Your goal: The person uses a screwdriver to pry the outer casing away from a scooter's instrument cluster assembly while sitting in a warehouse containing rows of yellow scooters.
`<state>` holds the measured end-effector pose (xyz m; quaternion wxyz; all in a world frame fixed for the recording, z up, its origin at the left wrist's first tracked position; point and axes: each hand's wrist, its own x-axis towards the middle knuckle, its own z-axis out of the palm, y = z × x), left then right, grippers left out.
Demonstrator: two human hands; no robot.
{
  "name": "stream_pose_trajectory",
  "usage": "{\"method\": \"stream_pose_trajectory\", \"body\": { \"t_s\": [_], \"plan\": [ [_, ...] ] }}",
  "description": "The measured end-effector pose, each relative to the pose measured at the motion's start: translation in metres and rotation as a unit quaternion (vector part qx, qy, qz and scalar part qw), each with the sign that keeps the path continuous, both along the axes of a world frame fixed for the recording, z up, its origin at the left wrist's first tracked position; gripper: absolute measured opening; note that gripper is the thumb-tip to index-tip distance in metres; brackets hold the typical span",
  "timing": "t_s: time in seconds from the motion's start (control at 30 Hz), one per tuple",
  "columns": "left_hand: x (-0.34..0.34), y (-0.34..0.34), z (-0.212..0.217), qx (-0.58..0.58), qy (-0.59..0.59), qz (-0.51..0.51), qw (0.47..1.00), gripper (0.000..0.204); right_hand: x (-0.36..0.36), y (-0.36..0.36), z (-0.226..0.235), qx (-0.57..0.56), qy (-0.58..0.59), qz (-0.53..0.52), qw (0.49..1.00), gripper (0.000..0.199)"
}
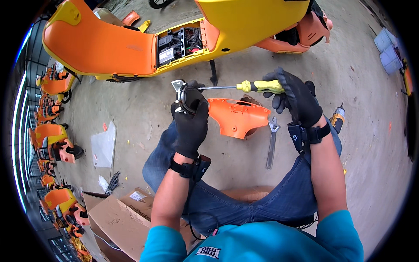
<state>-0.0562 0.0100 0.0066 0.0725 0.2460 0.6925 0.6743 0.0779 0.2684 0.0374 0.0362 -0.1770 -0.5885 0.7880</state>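
My left hand (192, 131), in a black glove, is closed around a round black part (188, 98) with a metal rim and a small metal bracket on top. Its exact kind I cannot make out. In my gloved right hand (297, 97) is the yellow-green handle of a screwdriver (257, 86). The screwdriver's shaft points left, and its tip meets the round part by my left fingers. Below the shaft, between my knees, lies an orange plastic cover (238, 120) with holes along its edge. An adjustable wrench (272, 144) rests on the floor just right of this cover.
A yellow and orange scooter (104, 43) stands ahead, its battery bay (179, 46) uncovered. To my right sits a cordless drill (337, 118). Cardboard boxes (122, 222) are at lower left, near a white sheet (104, 145). More scooters (54, 135) line the left side.
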Motion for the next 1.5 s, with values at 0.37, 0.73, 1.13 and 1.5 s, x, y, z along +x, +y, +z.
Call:
{"method": "stream_pose_trajectory", "body": {
  "t_s": [0.37, 0.73, 1.13, 1.5],
  "plan": [
    [0.004, 0.001, 0.005, -0.008, -0.021, -0.009, 1.000, 0.047, -0.003, 0.001, -0.007, 0.011, 0.055, -0.016, 0.998, 0.033],
    [0.004, 0.005, 0.005, 0.013, 0.005, -0.011, 1.000, 0.046, -0.007, 0.002, -0.015, -0.071, 0.101, -0.048, 0.991, 0.033],
    [0.008, 0.007, 0.011, 0.023, -0.024, -0.017, 0.999, 0.043, -0.003, 0.005, -0.019, -0.019, 0.112, -0.062, 0.992, 0.027],
    [0.002, 0.004, 0.001, 0.080, -0.124, -0.046, 0.988, 0.054, -0.005, 0.019, -0.034, -0.135, 0.149, -0.038, 0.979, 0.027]
  ]
}}
